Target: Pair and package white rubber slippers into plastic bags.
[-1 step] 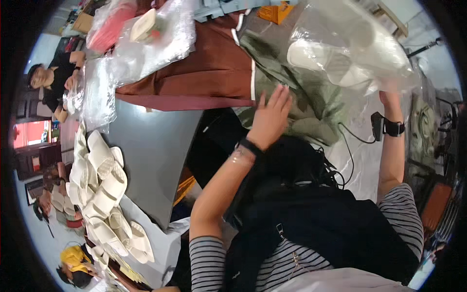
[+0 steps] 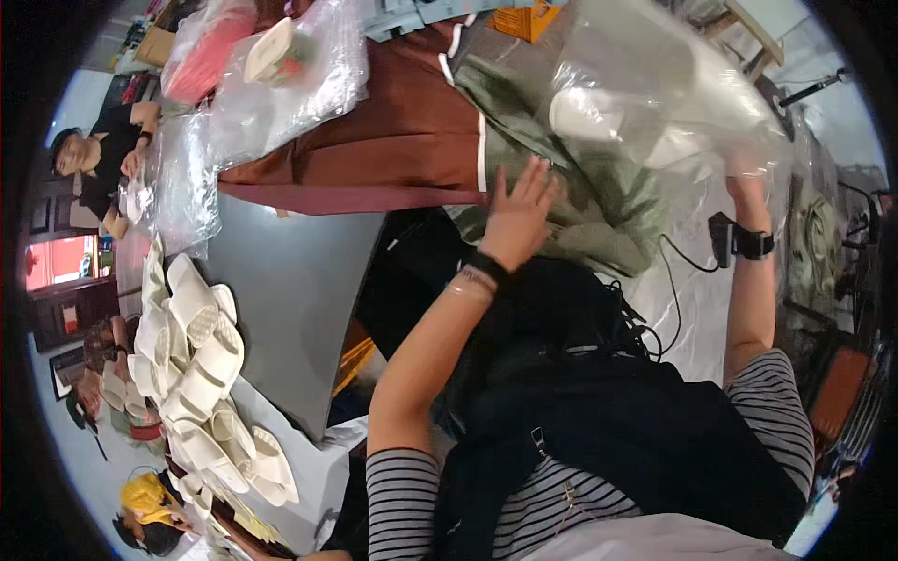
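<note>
My right hand (image 2: 745, 182) grips the edge of a large clear plastic bag (image 2: 687, 98) at the upper right; the plastic partly covers my fingers. Inside show pale cream slippers (image 2: 585, 114), blurred. My left hand (image 2: 520, 220) is open, fingers spread and slightly blurred, just over the olive green cloth (image 2: 603, 220) on my lap side of the table. It holds nothing. Beside the green cloth lies a rust-brown cloth (image 2: 383, 131) with white edging.
Several cream slippers (image 2: 210, 374) are heaped at the left, beside the dark grey tabletop (image 2: 290, 299). Clear plastic bags (image 2: 281, 103) lie at the upper left, one with a slipper on it. A black cable (image 2: 675, 299) runs near my right arm. A person (image 2: 103, 164) sits at the far left.
The plastic bag and the slippers in it have shifted slightly and blurred more. My left hand has moved a little to the left. My right hand still grips the bag.
</note>
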### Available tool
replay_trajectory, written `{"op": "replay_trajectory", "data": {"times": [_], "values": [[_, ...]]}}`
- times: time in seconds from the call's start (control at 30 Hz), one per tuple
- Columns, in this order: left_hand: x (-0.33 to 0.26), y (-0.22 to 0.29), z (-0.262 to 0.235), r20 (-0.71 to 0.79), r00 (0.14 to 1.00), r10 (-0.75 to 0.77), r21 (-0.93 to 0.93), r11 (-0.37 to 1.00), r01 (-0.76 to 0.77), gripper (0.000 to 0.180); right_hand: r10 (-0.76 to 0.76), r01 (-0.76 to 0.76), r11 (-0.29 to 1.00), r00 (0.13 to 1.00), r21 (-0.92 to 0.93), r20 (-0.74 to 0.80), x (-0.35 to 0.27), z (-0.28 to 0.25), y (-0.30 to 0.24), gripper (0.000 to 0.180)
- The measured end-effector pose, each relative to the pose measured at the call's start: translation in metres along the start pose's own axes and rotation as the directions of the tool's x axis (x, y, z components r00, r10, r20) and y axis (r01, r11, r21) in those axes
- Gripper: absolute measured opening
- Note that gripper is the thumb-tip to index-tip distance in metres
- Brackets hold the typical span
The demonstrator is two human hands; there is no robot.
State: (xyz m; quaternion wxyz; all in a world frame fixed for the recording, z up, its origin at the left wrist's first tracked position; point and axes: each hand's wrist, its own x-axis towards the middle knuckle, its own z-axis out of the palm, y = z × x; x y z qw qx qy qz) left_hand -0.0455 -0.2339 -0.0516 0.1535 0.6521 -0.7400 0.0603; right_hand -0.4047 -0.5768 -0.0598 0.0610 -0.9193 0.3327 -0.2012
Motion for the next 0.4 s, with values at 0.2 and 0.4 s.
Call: {"op": "replay_trajectory", "data": {"times": [0.2, 0.4], "values": [[-0.049, -0.014, 0.032, 0.579, 0.81, -0.097, -0.001, 0.993, 0.119, 0.027, 0.075, -0.253, 0.79, 0.944, 0.559, 0.322, 0.031, 0.087, -0.211, 0.027], [-0.059, -0.009, -0.05, 0.565, 0.821, -0.081, -0.193, 0.955, 0.227, 0.024, 0.108, -0.197, 0.979, 0.703, 0.046, 0.703, 0.024, 0.232, -0.24, 0.039]]}}
